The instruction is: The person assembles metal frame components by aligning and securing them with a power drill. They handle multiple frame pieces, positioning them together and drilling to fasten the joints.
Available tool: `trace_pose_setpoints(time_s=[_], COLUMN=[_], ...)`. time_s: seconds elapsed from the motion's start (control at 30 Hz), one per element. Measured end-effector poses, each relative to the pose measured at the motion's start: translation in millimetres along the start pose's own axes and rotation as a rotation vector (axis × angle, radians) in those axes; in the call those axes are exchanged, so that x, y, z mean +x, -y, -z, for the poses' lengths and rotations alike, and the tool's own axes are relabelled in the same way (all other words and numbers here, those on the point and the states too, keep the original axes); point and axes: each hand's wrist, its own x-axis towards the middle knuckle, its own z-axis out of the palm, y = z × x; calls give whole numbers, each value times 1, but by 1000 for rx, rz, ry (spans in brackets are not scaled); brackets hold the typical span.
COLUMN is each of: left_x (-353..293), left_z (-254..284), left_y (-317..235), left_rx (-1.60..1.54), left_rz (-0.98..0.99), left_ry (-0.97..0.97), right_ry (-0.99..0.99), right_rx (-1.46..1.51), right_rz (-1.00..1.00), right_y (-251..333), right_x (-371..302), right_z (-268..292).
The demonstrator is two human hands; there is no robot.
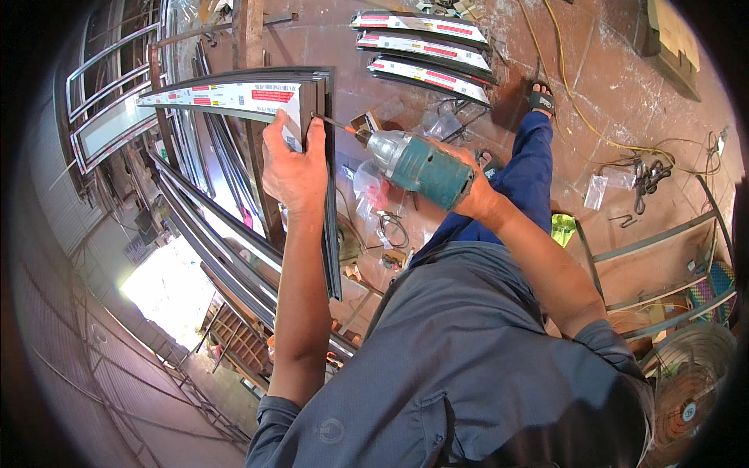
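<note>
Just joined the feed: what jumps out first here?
At centre, the right hand holds a teal power drill with its bit against the corner of a dark aluminium window frame. The left hand grips that frame's corner. Three taped frame profiles lie on the floor above.

A paint-spattered reddish concrete floor (624, 93) spreads far and right; yellow cable (563, 74) trails across it, a fan (686, 394) stands near right, daylight glares near left

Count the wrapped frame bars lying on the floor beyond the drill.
3 wrapped frame bars, side by side on the floor: far, middle, nearest the drill. More may lie beyond the top edge.
</note>
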Motion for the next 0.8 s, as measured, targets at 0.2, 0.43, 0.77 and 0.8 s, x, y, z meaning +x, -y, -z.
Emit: trace_pose_setpoints(time_s=[0.2,0.43,0.77,0.8], left_x=[1,0,-2,-3], left_z=[-2,-2,-8,-8], left_y=[3,9,13,14], left_rx=[-79,-185,-314,-325], left_rz=[-49,-37,39,56], left_ry=[-15,30,56,62], right_ry=[105,273,83,73], right_rx=[-214,-887,-96,-104], right_rz=[17,202,-90,-103], right_y=[14,49,10,12], right_x=[11,64,20,20], right_z=[22,65,23,22])
